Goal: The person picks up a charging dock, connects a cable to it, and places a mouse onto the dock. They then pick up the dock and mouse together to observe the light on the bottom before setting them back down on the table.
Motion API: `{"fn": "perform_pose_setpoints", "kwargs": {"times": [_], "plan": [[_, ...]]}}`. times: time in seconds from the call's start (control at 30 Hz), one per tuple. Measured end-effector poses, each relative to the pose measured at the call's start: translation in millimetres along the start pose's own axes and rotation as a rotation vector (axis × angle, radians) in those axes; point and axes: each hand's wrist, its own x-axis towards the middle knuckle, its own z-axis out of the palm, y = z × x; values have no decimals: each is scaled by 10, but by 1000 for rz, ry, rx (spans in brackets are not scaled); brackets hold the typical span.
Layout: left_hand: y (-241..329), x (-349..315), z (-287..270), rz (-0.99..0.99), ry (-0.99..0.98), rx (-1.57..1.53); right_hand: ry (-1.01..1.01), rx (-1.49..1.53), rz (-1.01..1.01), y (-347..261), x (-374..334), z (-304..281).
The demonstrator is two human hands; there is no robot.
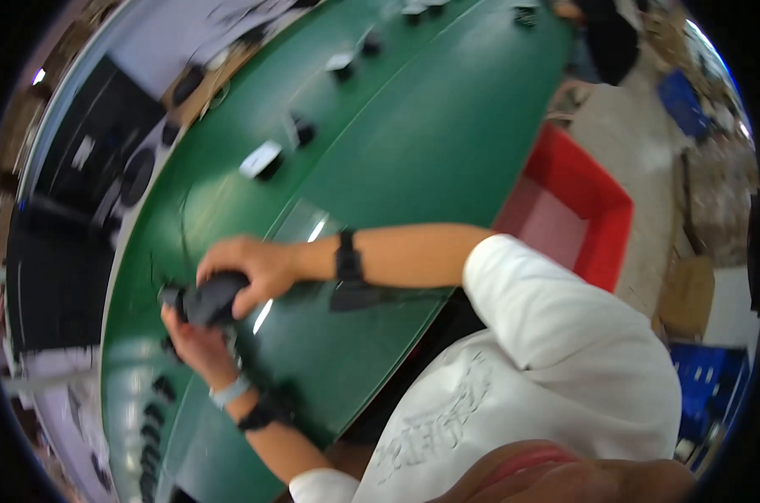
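Observation:
Both hands meet over the green workbench at a black rounded device (216, 298); blur hides its exact kind. My right hand (258, 268) curls over its top and side, fingers closed on it. From below, my left hand (197, 339) supports its near end, with the thumb and fingers pressed against it. A dark grey end piece (172, 295) sticks out past the fingers. Black bands circle both wrists, and a pale band sits on the left one. Under the right forearm lies a clear sheet or a glossy patch (304, 222) on the bench.
The green bench (396, 168) carries a row of small black items with white tops (261, 159), and several black pieces (151, 436) at lower left. Beside it stands a red bin (598, 201). Dark monitors (90, 134) line the far side. Another person (606, 42) is at the top right.

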Motion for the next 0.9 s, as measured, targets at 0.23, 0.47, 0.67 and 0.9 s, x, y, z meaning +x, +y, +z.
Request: {"fn": "perform_pose_setpoints", "kwargs": {"times": [0.23, 0.47, 0.67, 0.9], "plan": [[-41, 267, -415, 119, 26, 84, -587, -235, 4, -78, -6, 5], [-98, 244, -460, 252, 97, 484, -529, -232, -84, -83, 14, 26], [-112, 138, -291, 336, -25, 707, 10, -439, -112, -42, 88, -25], [-69, 112, -300, 380, -213, 782, 167, -683, -143, 63, 90, 11]]}}
